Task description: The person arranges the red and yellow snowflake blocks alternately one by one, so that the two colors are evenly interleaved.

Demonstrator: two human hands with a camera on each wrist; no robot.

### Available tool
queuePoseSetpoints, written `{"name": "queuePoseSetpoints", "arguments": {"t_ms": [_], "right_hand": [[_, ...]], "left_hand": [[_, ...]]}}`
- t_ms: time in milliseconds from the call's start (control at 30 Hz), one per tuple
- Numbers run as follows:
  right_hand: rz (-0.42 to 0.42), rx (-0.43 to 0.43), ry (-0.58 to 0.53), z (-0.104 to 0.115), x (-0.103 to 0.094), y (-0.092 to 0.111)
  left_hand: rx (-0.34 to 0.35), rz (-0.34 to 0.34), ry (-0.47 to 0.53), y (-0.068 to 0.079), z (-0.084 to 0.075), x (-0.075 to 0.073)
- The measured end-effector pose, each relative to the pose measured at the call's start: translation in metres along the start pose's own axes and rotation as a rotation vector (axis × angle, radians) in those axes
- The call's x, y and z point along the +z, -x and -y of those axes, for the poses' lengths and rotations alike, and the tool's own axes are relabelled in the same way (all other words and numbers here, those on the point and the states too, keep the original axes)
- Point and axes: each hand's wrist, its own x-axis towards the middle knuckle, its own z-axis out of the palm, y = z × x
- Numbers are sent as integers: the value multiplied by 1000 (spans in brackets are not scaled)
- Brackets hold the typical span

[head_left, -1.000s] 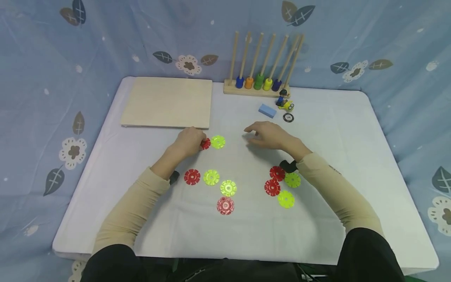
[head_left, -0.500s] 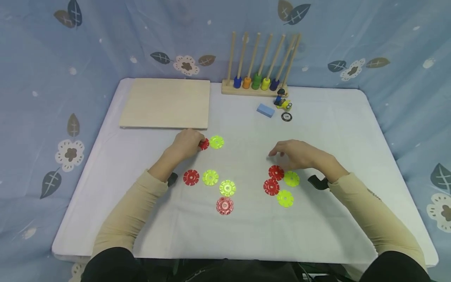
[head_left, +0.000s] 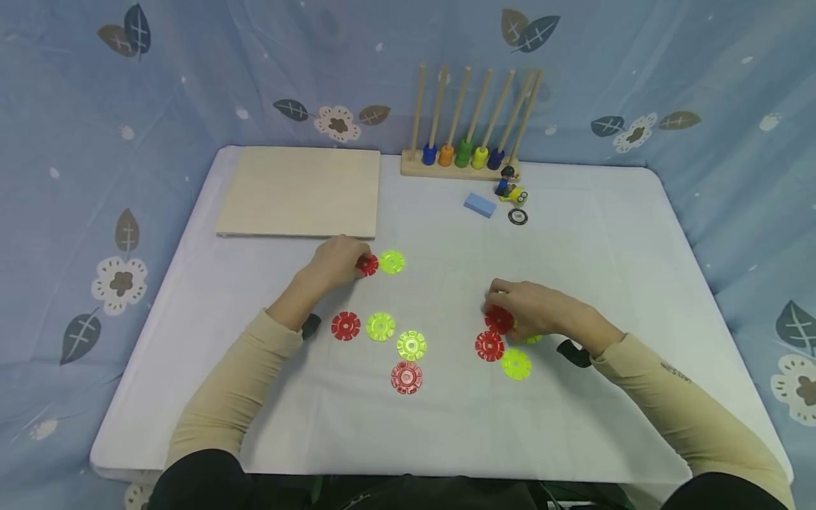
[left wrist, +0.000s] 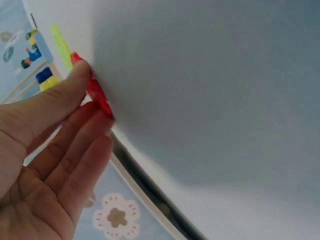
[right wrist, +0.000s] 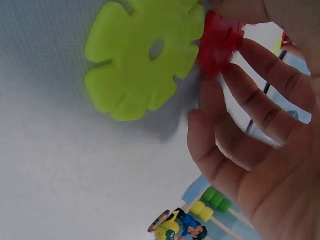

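L hand [head_left: 338, 263] pinching the left red disc [head_left: 369, 265], R hand [head_left: 535, 308] pinching the right red disc [head_left: 499, 320] — thumb & fingertips on each.
Left one's nr the wooden board [head_left: 299, 191], w/ a yellow-green disc [head_left: 392, 262] just beside it; right one's by a lower red disc [head_left: 489, 346], a lower green disc [head_left: 516, 364] & a half-hidden green disc [head_left: 533, 340] under the hand — at back of white table [head_left: 319, 425], peg rack [head_left: 459, 168], blue block [head_left: 479, 205], toy figure [head_left: 506, 182] & b/w chip [head_left: 518, 217].
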Motion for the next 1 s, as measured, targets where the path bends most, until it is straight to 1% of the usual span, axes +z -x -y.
{"name": "queuePoseSetpoints", "arguments": {"t_ms": [100, 267, 333, 467, 567, 667, 800, 900, 1000], "right_hand": [[12, 13, -22, -1, 2, -1], [-14, 5, -33, -5, 2, -2], [-8, 8, -42, -7, 1, -3], [1, 50, -90, -12, -1, -4], [-29, 76, -131, -16, -6, -5], [-83, 63, -159, -21, -13, -11], [-137, 13, -185, -26, -24, -29], [-154, -24, -205, -25, -33, -51], [-154, -40, -218, -20, -40, -76]], "left_hand": [[0, 16, 41, -1, 6, -1], [-3, 38, 110, -5, 17, -4], [1, 43, 126, -6, 20, -5], [6, 44, 150, -9, 24, -4], [3, 40, 161, -10, 24, -4], [-1, 38, 170, -10, 23, -6], [-5, 40, 172, -9, 23, -6], [-5, 41, 177, -8, 23, -6], [-1, 46, 174, -8, 22, -5]]}}
